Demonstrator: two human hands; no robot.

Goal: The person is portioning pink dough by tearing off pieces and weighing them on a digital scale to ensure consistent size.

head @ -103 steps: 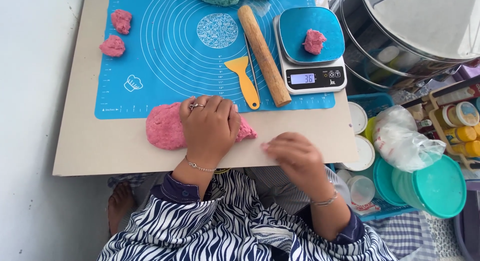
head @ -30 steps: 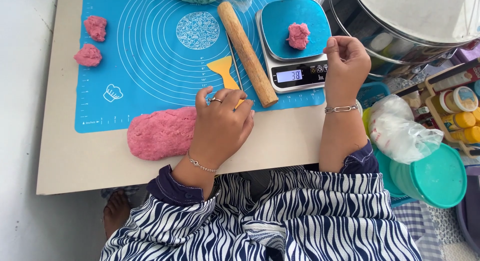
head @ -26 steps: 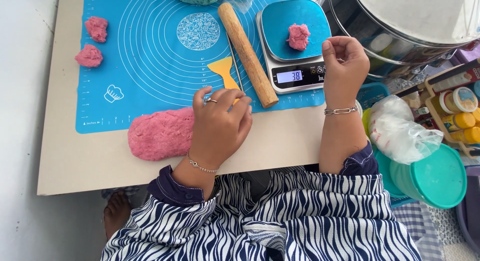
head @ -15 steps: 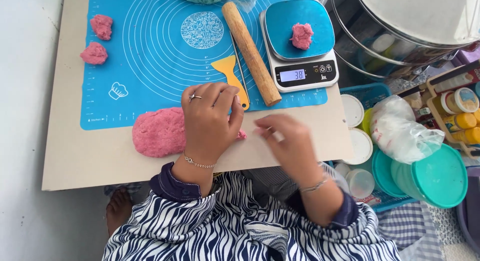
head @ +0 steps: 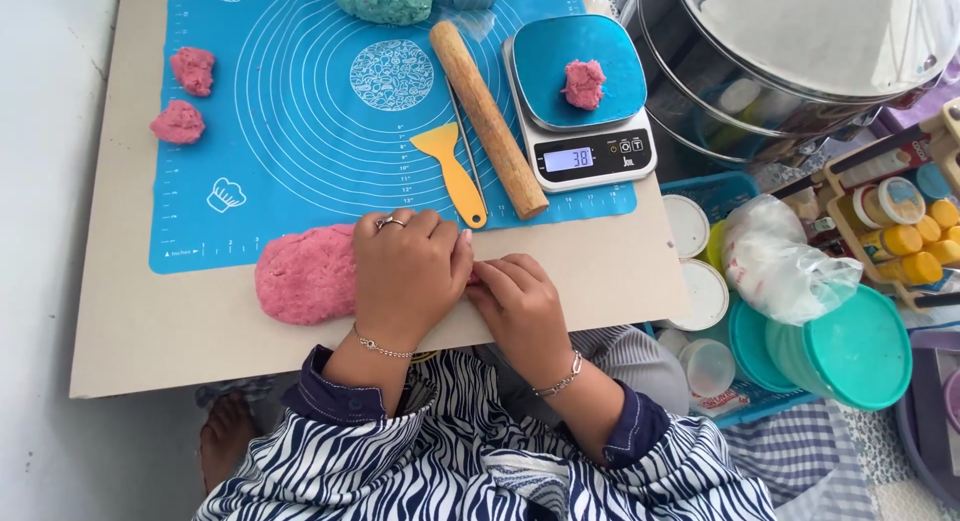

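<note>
Pink dough (head: 300, 277): big lump, laid at the blue mat's (head: 300, 111) near edge, half on the table (head: 150, 331).
Left hand (head: 408, 271): pressed flat on the lump's right end, fingers together.
Right hand (head: 520, 306): fingertips pinched at that same end, right against the left.
Nearby: yellow scraper (head: 455, 171) and wooden rolling pin (head: 488, 116) just beyond.
Scale (head: 582, 99): small pink piece (head: 583, 83) carried on its pan.
</note>
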